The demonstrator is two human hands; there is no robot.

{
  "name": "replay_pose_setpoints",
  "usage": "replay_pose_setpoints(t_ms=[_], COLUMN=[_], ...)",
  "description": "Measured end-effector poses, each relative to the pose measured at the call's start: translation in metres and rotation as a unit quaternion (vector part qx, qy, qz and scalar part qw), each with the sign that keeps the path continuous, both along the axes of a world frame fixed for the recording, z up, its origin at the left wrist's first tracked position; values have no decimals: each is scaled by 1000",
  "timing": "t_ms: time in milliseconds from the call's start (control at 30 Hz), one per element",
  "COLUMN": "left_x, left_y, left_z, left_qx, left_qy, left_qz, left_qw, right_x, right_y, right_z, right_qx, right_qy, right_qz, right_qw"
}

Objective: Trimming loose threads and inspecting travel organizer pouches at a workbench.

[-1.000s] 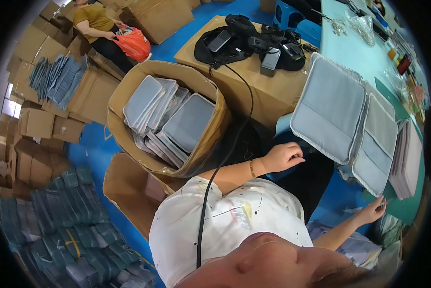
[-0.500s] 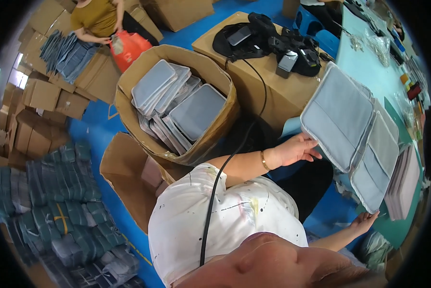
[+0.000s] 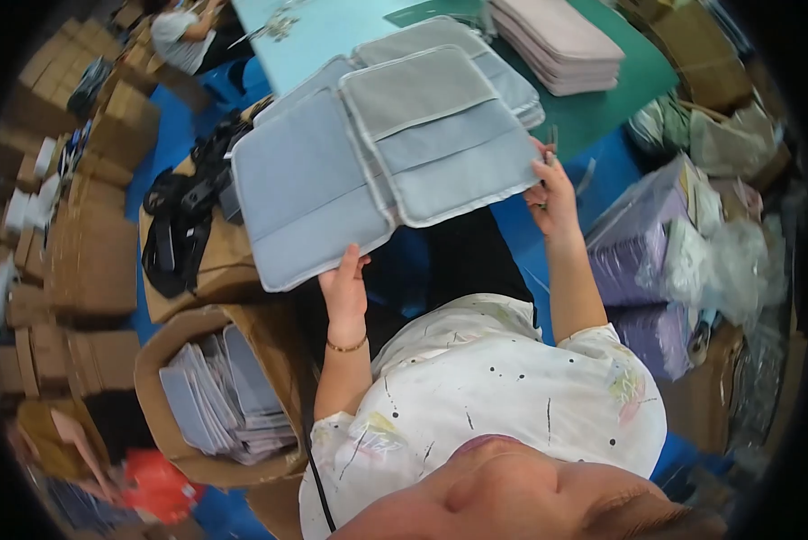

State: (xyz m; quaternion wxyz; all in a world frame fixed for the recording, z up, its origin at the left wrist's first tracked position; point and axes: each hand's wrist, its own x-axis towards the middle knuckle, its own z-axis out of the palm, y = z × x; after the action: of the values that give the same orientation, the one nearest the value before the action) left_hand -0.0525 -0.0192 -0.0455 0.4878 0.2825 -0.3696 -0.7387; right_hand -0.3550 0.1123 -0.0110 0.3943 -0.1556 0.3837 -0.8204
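Grey-blue case (image 3: pixel 314 180): was spread open like a book, held up in front of the person, near the pale counter (image 3: pixel 323 31).
Left hand (image 3: pixel 345 279): its fingers gripped the case's lower edge.
Right hand (image 3: pixel 553 191): its fingers were closed on the right-hand corner (something small poked out there, too small for me to make out).
Pink stack (image 3: pixel 557 45): sat on the green mat (image 3: pixel 642 81).
Carton (image 3: pixel 156 396): held similar flat pieces.

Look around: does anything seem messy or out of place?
Slightly: grey cases in the open carton lean at uneven angles, whereas the pink stack on the green mat looks neat. The open case being held looks undamaged.
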Motion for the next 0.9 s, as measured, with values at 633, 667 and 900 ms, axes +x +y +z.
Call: replay_pose_setpoints(t_ms=[633, 667, 900], left_x=[24, 27, 32], left_y=[4, 2, -14], left_z=[12, 12, 36], left_qx=[-208, -239, -336], left_qy=[-188, -203, -347], left_qz=[152, 158, 191], left_qw=[948, 936, 854], right_x=[30, 34, 59], right_y=[-12, -16, -22], right_z=[-14, -14, -25], right_qx=[53, 48, 46], right_qy=[293, 303, 278], right_qz=[69, 83, 101], right_qw=[952, 948, 954])
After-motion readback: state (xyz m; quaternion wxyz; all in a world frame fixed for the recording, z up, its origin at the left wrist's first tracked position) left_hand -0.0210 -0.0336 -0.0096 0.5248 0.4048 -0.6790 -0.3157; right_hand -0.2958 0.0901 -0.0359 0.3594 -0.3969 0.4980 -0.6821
